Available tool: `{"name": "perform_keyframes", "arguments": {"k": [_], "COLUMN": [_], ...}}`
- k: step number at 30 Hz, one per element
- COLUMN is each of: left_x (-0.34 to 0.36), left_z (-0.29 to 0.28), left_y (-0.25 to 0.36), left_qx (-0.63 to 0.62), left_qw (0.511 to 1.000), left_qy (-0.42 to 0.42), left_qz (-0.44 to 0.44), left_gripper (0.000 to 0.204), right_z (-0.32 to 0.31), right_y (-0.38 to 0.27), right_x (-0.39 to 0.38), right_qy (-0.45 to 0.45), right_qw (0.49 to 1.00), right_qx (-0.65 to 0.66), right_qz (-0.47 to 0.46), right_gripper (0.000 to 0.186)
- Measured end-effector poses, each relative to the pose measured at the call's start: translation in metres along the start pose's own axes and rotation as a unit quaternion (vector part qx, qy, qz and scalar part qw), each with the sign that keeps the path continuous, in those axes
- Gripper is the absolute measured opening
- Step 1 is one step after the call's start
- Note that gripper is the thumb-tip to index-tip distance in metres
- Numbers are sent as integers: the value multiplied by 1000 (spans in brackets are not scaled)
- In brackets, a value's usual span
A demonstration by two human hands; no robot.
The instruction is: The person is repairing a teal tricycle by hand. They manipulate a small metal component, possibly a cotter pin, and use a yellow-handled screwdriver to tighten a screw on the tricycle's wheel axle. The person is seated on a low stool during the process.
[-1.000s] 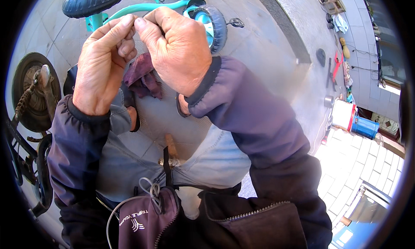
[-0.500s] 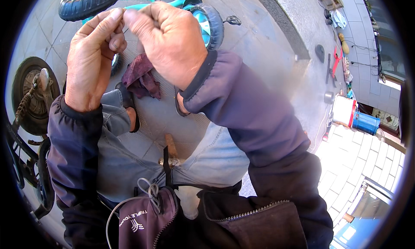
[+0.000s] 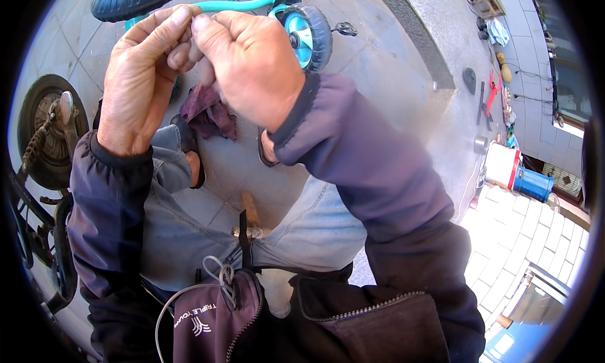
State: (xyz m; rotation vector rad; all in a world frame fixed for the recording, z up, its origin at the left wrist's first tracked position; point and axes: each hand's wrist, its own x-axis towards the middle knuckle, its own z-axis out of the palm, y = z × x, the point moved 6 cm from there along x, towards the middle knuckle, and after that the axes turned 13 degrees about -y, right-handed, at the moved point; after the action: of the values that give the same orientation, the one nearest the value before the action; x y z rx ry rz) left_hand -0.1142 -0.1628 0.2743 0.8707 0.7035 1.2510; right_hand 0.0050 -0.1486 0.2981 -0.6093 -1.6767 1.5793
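Note:
My left hand (image 3: pixel 138 79) and my right hand (image 3: pixel 255 70) are raised together at the upper middle, thumbs and fingertips pinched close to each other. Whatever lies between the fingertips is too small or hidden to make out. Just beyond them on the tiled floor is a small turquoise bike frame (image 3: pixel 242 4). One black-tyred wheel (image 3: pixel 135 0) sits past my left fingers, and another wheel with a turquoise centre (image 3: pixel 309 38) is to the right of my right hand. A crumpled maroon cloth (image 3: pixel 209 112) lies on the floor below my hands.
A dark wheel with a coil spring (image 3: pixel 53 133) stands at the left. A wooden-handled tool (image 3: pixel 250 208) lies between my legs. Along the right, near a stone ledge (image 3: pixel 419 32), are red-handled pliers or cutters (image 3: pixel 491 92) and a blue cylindrical container (image 3: pixel 534 183).
Both hands have shifted slightly to the right in the picture, and the fingertips remain together. The bike and floor also appear a little shifted, as the view has moved slightly.

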Motion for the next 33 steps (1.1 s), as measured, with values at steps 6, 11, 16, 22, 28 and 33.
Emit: {"name": "perform_keyframes", "arguments": {"k": [6, 11, 16, 22, 28, 33], "left_x": [1, 4, 2, 1, 4, 3], "left_z": [-1, -8, -4, 1, -4, -7], "left_y": [3, -4, -6, -5, -4, -5], "left_qx": [-6, 11, 12, -20, -3, 8], "left_qw": [1000, 1000, 1000, 999, 1000, 1000], "left_qy": [-10, 14, -17, -44, -22, -23], "left_qz": [9, -15, -15, -5, -9, -17], "left_gripper": [22, 20, 21, 22, 23, 24], "right_z": [0, -13, -11, 1, -9, -14], "right_y": [5, -13, -14, 14, 4, -3], "right_x": [-4, -9, -8, -7, -6, -8], "right_qy": [-48, 92, 78, -37, 59, 77], "right_qw": [975, 989, 985, 925, 996, 995], "right_qx": [145, -119, -155, 327, 51, -52], "right_qz": [159, -13, -8, 191, 41, 29], "right_gripper": [37, 18, 14, 31, 23, 14]}}
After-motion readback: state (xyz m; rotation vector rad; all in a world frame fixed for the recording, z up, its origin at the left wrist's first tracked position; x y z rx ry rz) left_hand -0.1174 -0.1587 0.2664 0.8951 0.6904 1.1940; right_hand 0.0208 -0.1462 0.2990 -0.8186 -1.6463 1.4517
